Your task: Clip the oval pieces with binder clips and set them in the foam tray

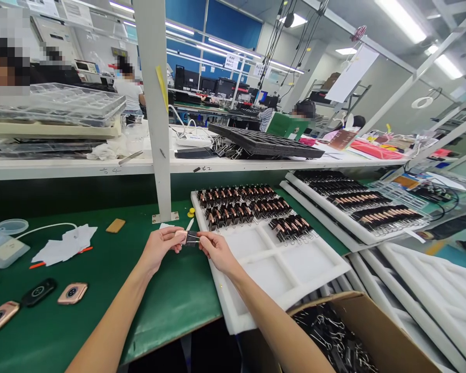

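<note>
Pink piece (181, 236): pinching it with left hand (160, 247), gripping black binder clip (191, 238) with right hand (218, 252), fingers closed on both, beside foam tray (303, 258).

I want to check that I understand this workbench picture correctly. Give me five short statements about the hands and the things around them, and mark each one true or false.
1. The right hand holds a black clip. True.
2. The left hand lies flat on the green table. False: it holds a small pink piece.
3. A black watch lies between two pink watches. True.
4. The cardboard box stands at the picture's left edge. False: it is at the lower right.
5. The white tray holds rows of clips. True.
</note>
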The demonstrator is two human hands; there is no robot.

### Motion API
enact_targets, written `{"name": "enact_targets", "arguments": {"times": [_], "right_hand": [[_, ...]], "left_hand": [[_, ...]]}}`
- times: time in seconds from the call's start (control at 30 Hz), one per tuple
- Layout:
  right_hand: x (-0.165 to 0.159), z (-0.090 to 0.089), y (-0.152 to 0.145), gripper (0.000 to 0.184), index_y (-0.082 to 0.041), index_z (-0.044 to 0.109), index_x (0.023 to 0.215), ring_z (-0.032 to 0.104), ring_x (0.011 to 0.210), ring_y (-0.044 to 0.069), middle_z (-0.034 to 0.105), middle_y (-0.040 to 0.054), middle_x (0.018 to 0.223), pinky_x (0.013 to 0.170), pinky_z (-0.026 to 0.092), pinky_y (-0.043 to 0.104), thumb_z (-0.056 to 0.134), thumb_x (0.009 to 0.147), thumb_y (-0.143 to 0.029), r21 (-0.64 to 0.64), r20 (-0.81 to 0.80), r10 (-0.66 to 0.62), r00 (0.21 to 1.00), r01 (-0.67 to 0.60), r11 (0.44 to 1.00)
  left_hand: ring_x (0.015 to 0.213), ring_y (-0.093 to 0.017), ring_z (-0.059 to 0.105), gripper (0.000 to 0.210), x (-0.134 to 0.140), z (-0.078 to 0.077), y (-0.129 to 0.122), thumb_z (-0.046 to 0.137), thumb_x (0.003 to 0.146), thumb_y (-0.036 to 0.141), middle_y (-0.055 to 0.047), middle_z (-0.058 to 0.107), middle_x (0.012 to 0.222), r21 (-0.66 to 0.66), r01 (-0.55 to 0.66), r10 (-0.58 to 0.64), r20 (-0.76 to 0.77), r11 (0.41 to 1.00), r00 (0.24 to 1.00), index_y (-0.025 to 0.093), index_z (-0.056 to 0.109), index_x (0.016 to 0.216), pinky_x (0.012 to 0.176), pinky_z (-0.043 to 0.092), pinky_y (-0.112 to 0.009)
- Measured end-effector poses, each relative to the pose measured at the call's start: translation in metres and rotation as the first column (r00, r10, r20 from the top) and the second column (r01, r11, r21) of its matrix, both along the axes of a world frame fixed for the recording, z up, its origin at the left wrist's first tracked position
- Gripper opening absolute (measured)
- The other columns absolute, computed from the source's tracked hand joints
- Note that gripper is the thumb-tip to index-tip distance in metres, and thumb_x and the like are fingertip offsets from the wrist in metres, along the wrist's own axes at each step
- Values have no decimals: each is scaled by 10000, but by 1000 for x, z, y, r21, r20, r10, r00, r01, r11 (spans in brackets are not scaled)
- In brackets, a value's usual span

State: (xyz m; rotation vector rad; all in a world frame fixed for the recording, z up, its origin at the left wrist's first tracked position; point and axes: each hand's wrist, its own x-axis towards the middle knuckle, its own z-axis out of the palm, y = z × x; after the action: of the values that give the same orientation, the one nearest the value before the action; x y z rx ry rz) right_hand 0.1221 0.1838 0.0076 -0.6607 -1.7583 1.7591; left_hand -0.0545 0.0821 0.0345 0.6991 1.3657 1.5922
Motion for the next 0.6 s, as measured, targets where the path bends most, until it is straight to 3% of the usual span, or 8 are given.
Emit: {"name": "enact_targets", "arguments": {"times": [0.17, 0.27, 0.37, 0.4, 0.47, 0.57, 0.6], "right_hand": [[-3, 8, -2, 499, -141, 704, 1073, 426, 550, 103, 568, -12, 700, 499, 316, 253, 615, 884, -594, 8, 25, -20, 999, 19, 1000], [-2, 23, -10, 465, -146, 683, 1097, 509, 587, 127, 615, 6, 735, 549, 409, 271, 598, 905, -561, 36, 68, -39, 997, 37, 999], [23, 37, -27, 390, -187, 655, 1180, 625, 785, 180, 698, 63, 945, 741, 515, 331, 618, 921, -476, 274, 74, -200, 977, 173, 946], [40, 38, -34, 352, -201, 657, 1174, 638, 850, 195, 704, 77, 1007, 800, 521, 349, 618, 927, -449, 381, 37, -305, 952, 269, 885], [90, 32, -48, 273, -208, 672, 1097, 645, 912, 217, 704, 92, 1036, 857, 518, 370, 604, 939, -420, 535, -86, -544, 834, 499, 681], [185, -1, -61, 278, -200, 661, 964, 655, 878, 245, 700, 86, 911, 836, 515, 386, 577, 934, -464, 563, -149, -873, 465, 766, 312], [217, -16, -64, 304, -202, 657, 961, 659, 870, 256, 707, 88, 909, 824, 515, 392, 573, 921, -491, 569, -41, -932, 359, 775, 274]], "left_hand": [[543, -151, 603, 506, 1, -3, 2, 941, 617, 422, -70, 728, 684, 10, -19, 19, -11, 1000, 1000, 103, 773, 973, 543, 507, -290], [540, -144, 594, 513, -1, -3, 3, 947, 612, 413, -76, 735, 695, 2, -14, 14, -9, 1000, 1000, 100, 772, 979, 541, 497, -282], [539, -128, 573, 531, -4, -2, 3, 945, 624, 407, -59, 726, 695, 26, -18, 18, 15, 1000, 1000, 113, 762, 1026, 518, 463, -251], [541, -120, 566, 537, -5, -2, 2, 940, 635, 407, -52, 726, 709, 42, -22, 21, 30, 999, 999, 123, 755, 1052, 514, 454, -240], [549, -106, 559, 552, -7, -1, 1, 929, 656, 411, -53, 743, 783, 71, -42, 38, 61, 997, 997, 147, 740, 1102, 518, 453, -227], [660, -134, 630, 550, -10, 0, 1, 917, 668, 429, -60, 750, 897, 89, -113, 102, 116, 990, 988, 173, 733, 1117, 574, 503, -225], [717, -151, 657, 540, -11, -1, 1, 914, 670, 432, -55, 743, 913, 91, -138, 125, 138, 986, 983, 180, 733, 1113, 600, 522, -227]]}}
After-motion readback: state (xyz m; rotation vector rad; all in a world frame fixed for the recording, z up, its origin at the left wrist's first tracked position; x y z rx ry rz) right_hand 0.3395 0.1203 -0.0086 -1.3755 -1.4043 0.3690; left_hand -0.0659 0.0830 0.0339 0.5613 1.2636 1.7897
